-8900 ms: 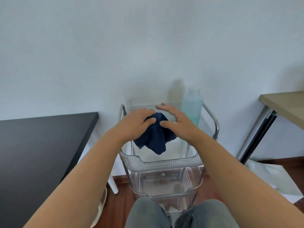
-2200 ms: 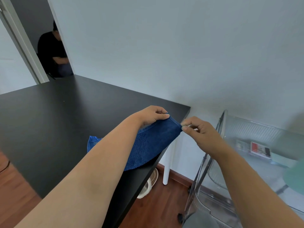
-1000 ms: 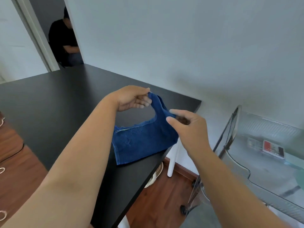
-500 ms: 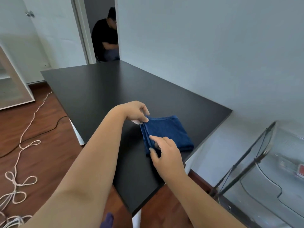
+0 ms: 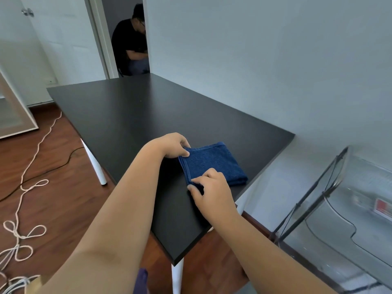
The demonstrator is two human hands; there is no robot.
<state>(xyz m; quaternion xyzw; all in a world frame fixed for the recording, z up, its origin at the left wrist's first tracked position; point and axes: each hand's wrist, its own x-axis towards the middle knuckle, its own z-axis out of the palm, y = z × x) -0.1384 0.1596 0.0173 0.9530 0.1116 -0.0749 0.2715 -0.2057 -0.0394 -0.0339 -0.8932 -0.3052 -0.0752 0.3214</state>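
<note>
Towel: the dark blue towel (image 5: 214, 164), folded into a rough square, lies flat on the black worktop (image 5: 137, 115) just right of the frame's centre, close to the worktop's right edge.
Left hand: the left hand (image 5: 172, 145) sits at the towel's upper left corner, with its fingers curled and its thumb pinching the hem there.
Right hand: the right hand (image 5: 209, 192) is at the towel's lower left corner, with its fingertips curled over the folded layers and gripping them.
Hands and towel: the hands are apart, one at each end of the towel's left edge, and the rest of the cloth spreads to their right.
Lower right of the frame: a clear plastic cart (image 5: 339, 209) stands beside the worktop.
Left side: a pale rope (image 5: 27, 172) loops across the wooden floor (image 5: 63, 187).
Top: a person (image 5: 131, 43) in dark clothes stands in the doorway (image 5: 114, 9).
</note>
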